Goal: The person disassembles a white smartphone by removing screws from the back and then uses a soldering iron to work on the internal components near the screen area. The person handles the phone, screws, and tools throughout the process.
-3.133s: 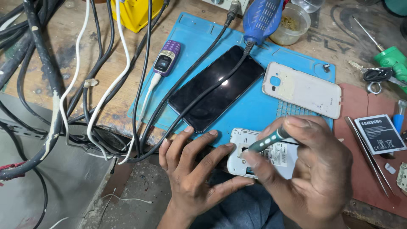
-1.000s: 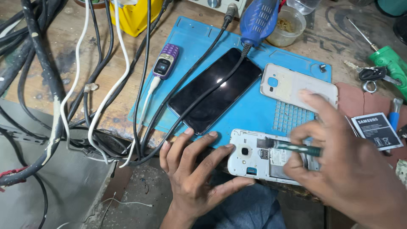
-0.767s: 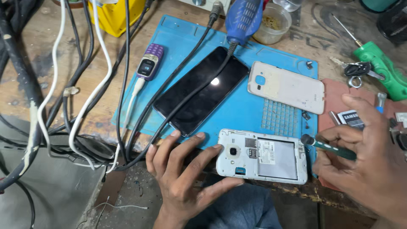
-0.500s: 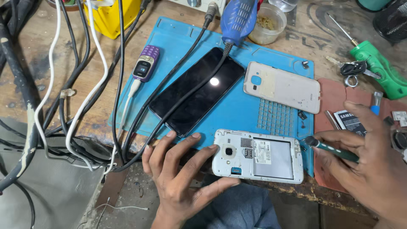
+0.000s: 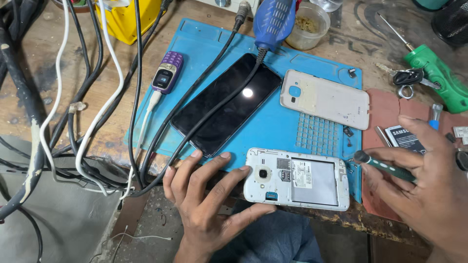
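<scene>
Fig., head view, near to far. Bottom centre: left hand, fingers spread and not clenched, thumb and fingertips touching the left end of the white phone, prob. to steady it at the surface edge. Phone lies back-up w/ cover off: camera lens at left, label and empty battery bay showing, small blue port at lower edge; it rests on the lower right of the blue mat. Lower right: right hand grasps a green screwdriver pen-style, tip pointing left, just beside the phone's right end but apart from it. Mid-frame: black phone face-up on mat, black cables across it. Right of that: beige back cover, inner side up. Upper left of mat: small purple phone. Far right: loose battery, keys.
</scene>
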